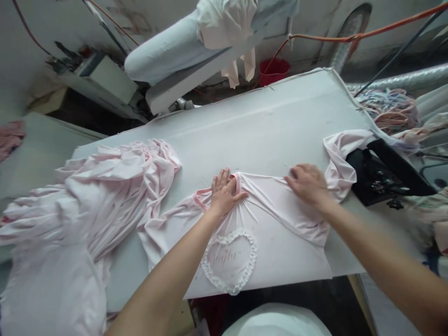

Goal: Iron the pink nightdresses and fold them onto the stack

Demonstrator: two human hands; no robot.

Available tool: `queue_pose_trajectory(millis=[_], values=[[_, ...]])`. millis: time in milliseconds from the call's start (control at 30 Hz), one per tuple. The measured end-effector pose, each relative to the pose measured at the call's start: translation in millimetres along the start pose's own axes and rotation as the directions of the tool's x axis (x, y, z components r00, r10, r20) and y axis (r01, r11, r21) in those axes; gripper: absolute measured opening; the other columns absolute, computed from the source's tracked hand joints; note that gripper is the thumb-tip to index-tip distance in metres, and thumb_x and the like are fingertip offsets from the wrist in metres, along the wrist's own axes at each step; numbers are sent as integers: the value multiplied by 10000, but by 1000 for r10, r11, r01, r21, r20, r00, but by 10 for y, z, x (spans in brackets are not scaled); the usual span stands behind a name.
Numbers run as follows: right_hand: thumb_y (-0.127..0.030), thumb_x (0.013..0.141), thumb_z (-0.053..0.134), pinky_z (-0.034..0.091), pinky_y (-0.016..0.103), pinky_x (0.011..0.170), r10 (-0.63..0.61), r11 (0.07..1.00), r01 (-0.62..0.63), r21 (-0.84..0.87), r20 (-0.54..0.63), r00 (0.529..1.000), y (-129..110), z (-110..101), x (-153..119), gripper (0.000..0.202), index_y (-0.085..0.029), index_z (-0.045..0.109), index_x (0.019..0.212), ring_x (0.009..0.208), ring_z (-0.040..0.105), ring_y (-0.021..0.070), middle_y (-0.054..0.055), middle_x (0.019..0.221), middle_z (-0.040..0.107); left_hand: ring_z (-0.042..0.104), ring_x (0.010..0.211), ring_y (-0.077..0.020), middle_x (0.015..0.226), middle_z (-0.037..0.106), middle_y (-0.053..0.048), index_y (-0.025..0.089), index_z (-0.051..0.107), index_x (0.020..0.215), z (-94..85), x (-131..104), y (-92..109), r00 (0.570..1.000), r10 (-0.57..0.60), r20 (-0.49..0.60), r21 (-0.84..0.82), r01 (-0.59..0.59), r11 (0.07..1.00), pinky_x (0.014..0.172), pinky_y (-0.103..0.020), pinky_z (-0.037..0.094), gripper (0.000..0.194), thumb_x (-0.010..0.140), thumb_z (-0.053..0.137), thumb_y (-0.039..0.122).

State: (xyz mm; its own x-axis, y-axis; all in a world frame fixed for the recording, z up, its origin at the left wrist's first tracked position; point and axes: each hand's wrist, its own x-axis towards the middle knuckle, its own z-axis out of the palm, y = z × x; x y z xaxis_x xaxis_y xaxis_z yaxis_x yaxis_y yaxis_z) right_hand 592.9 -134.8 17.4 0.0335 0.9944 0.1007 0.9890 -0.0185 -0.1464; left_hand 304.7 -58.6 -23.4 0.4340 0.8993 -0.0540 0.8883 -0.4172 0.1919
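Observation:
A pale pink shirt (280, 252) lies spread over the near side of the padded ironing table (280, 121). On its front is a heart outlined in white ruffle (250, 266), with small lettering inside. My left hand (223, 192) rests flat on the pink-trimmed neckline, fingers spread, and the cloth creases below it. Farther right, my right hand (310, 184) is closed over the upper edge of the shirt near the shoulder and sleeve; its fingers are curled and slightly blurred. Beyond that hand, a black iron (381, 175) stands beside bunched pink cloth at the sleeve end.
Crumpled pale pink garments (115, 186) are heaped on the left and hang over the edge. A padded sleeve board (171, 51) with cloth on it rises behind the table. Coloured strips (392, 109) lie at the right, and a red bucket (275, 71) is behind.

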Motion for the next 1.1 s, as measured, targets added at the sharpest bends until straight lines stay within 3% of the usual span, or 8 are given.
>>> queue_pose_trajectory(millis=[100, 233, 400, 533, 667, 900, 1000, 1100], values=[[-619, 912, 523, 405, 405, 831, -10, 995, 24, -94, 150, 989, 450, -125, 62, 445, -206, 687, 883, 910, 604, 288, 126, 970, 690, 177, 1566, -303, 1676, 265, -127, 204, 578, 1416, 13, 1, 6, 1000, 12, -6, -9, -12, 1000, 1274, -485, 112, 747, 863, 569, 706], [-519, 944, 497, 328, 327, 680, -101, 991, 122, -49, 314, 944, 798, -265, 18, 376, -220, 634, 761, 713, 546, 198, 73, 808, 664, 150, 1571, -309, 1685, 244, -116, 223, 549, 1447, 24, 12, 15, 1000, 12, -1, -57, -12, 998, 1273, -481, 85, 773, 854, 569, 718], [-407, 972, 492, 228, 364, 652, 236, 948, -200, -250, 125, 964, 977, -227, 63, 306, -157, 667, 974, 706, 524, 205, 148, 830, 673, 71, 1581, -325, 1710, 170, -76, 281, 474, 1509, 118, 63, -50, 999, 46, 3, -98, -46, 994, 1265, -507, 24, 839, 830, 557, 767], [-426, 1025, 401, 251, 392, 701, 328, 929, -310, -203, 65, 942, 928, -230, 208, 430, -85, 654, 1092, 821, 557, 226, 222, 960, 679, 59, 1583, -308, 1713, 160, -73, 277, 474, 1507, 164, 78, -85, 998, 68, 8, -89, -67, 994, 1265, -497, 3, 857, 826, 531, 795], [-545, 1005, 428, 314, 393, 797, 144, 985, -140, -103, 33, 989, 702, -289, 222, 547, -78, 607, 1227, 995, 562, 260, 215, 1085, 666, 65, 1582, -307, 1709, 167, -96, 254, 469, 1510, 161, 73, -63, 998, 61, -3, -81, -61, 995, 1264, -498, 0, 872, 834, 505, 804], [-614, 960, 422, 361, 380, 761, -20, 973, 80, -215, 268, 963, 728, -148, 11, 527, -172, 661, 804, 745, 569, 239, 98, 767, 654, 93, 1579, -310, 1705, 174, -119, 218, 475, 1504, 119, 73, -14, 998, 50, 24, -92, -47, 995, 1263, -498, 13, 868, 845, 515, 782], [-585, 963, 405, 375, 378, 728, 101, 966, -39, -255, 234, 967, 861, -119, 80, 513, -159, 676, 871, 713, 577, 252, 115, 737, 651, 80, 1581, -310, 1709, 159, -109, 227, 475, 1503, 113, 75, -16, 998, 53, 20, -103, -51, 993, 1263, -497, 3, 862, 842, 525, 777], [-524, 973, 401, 415, 436, 810, 197, 969, -187, -161, 50, 979, 643, -111, 104, 469, -146, 678, 976, 855, 616, 308, 172, 888, 694, 59, 1583, -313, 1712, 145, -101, 235, 467, 1509, 129, 78, -28, 998, 58, 9, -118, -57, 991, 1261, -500, -11, 867, 834, 540, 774]])
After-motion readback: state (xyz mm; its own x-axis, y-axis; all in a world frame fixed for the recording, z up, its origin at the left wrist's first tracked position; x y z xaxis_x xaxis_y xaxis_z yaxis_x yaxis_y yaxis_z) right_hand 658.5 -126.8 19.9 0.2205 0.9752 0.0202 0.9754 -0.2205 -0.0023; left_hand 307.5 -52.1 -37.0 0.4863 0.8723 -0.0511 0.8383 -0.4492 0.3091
